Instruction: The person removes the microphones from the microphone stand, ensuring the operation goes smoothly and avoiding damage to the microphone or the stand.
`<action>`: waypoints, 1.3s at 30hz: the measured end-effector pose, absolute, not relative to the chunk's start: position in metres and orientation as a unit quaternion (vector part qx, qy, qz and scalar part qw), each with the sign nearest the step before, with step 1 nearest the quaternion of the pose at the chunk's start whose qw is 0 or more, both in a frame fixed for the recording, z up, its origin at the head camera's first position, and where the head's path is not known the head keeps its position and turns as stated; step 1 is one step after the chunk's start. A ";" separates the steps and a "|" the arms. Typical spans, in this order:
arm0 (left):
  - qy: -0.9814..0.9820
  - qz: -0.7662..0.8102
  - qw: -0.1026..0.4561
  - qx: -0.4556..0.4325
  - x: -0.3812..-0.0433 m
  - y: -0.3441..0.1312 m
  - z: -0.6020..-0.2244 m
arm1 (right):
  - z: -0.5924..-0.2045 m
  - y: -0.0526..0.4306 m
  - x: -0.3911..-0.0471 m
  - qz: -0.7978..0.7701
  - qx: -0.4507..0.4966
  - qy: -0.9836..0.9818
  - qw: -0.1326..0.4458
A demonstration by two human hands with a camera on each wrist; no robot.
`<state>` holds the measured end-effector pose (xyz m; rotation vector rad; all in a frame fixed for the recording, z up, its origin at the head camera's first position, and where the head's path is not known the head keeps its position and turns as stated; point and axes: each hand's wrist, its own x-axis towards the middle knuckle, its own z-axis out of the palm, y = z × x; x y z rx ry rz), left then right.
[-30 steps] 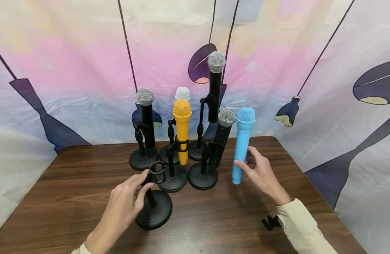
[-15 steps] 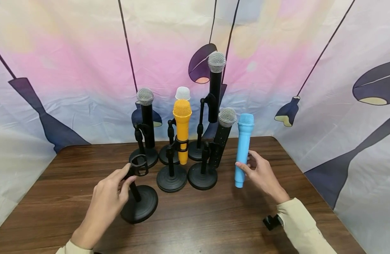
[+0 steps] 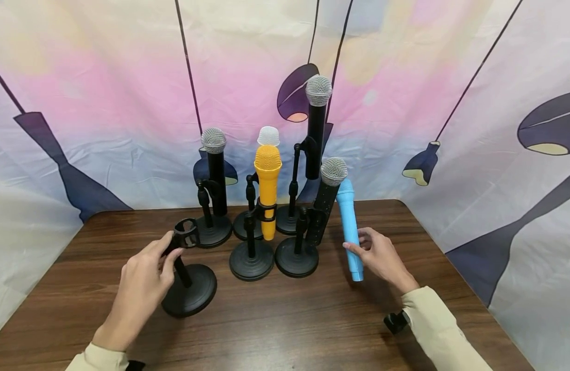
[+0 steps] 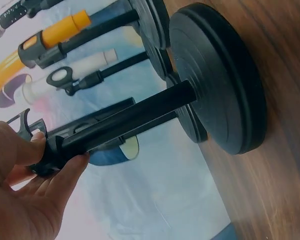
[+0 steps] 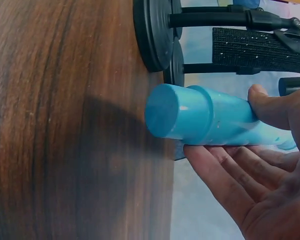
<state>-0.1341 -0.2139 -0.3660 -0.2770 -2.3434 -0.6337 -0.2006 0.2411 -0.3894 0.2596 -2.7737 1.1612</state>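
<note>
My left hand pinches the top of a black microphone stand just below its ring-shaped clip, which holds nothing. In the left wrist view the round base shows close over the wood, thumb and fingers on either side of the neck. On the right, my right hand grips a light blue microphone by its lower handle, head up and leaning slightly left. Its flat bottom end hangs above the table in the right wrist view, with a shadow beneath.
Several stands with microphones group at the middle back: a yellow microphone, a white one behind it, a tall black one, a speckled black one and a left black one. A patterned cloth hangs behind the brown table.
My left hand has carried the empty stand leftward, away from the grouped stands. The blue microphone has come down a little in my right hand and its head now tilts left.
</note>
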 end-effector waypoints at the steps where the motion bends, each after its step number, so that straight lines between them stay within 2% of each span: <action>1: -0.903 -0.242 0.340 -0.102 -0.135 -0.216 -0.366 | -0.390 0.241 -0.201 0.382 0.088 -0.918 0.058; 20: -0.915 -0.248 0.313 -0.051 -0.149 -0.251 -0.366 | -0.408 0.244 -0.210 0.325 0.071 -0.943 0.013; 39: -0.917 -0.237 0.321 -0.028 -0.172 -0.280 -0.367 | -0.421 0.238 -0.218 0.281 0.074 -0.957 -0.005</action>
